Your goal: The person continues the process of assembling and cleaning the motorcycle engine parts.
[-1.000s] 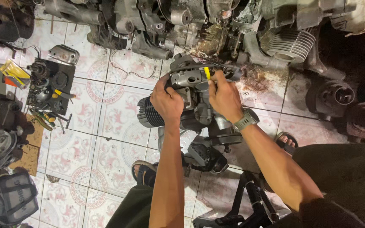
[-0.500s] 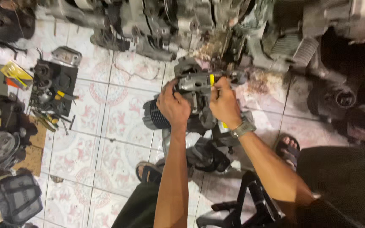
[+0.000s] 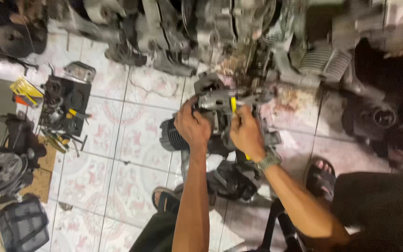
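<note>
I see my left hand (image 3: 193,127) clamped on the engine (image 3: 220,119), which sits between both hands. My right hand (image 3: 245,133) grips a yellow tool (image 3: 233,104) above it; blur hides the tip and fingers.

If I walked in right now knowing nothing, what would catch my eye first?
Most likely the two hands in the middle: the left hand and right hand both grip a grey metal engine part with a yellow-handled tool against it. Behind it, a row of greasy engines lines the top, and a tray of tools lies on the tiled floor at left.
</note>
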